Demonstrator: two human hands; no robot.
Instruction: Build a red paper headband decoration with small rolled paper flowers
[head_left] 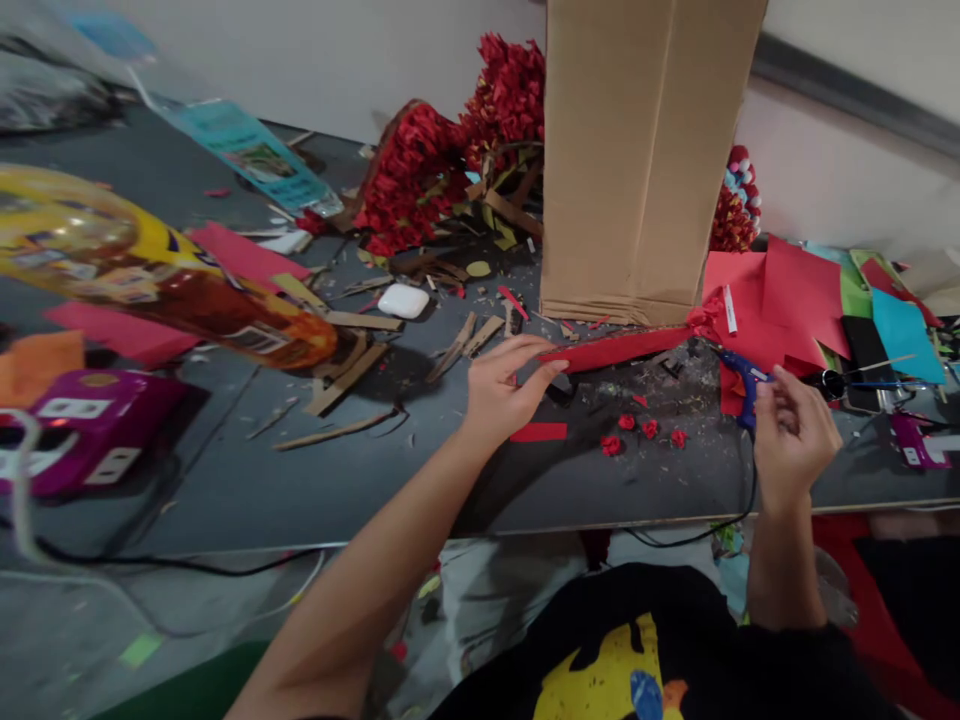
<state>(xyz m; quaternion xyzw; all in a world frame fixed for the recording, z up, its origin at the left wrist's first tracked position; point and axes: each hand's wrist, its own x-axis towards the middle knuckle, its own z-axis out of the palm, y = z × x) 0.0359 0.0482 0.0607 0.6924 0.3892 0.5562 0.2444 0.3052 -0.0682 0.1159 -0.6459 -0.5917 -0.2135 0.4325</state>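
My left hand [510, 392] pinches the left end of a long red strip [626, 349], which runs to the right in front of an upright cardboard piece [637, 160]. At the strip's right end is a crumpled red paper piece [706, 318]. My right hand [796, 425] is curled beside a blue glue gun [748, 388], with its thumb and index finger close together near the gun's back end; whether it grips anything is unclear. Several small red paper rosettes [649, 429] and a flat red paper piece [538, 432] lie between my hands.
At the left are a bottle of orange-brown contents [187, 290] and a purple power strip [97, 425]. A white case [403, 300] and cardboard scraps [349, 378] lie mid-table. Red paper flower forms [420, 175] stand behind. Red sheets [802, 300] lie at the right.
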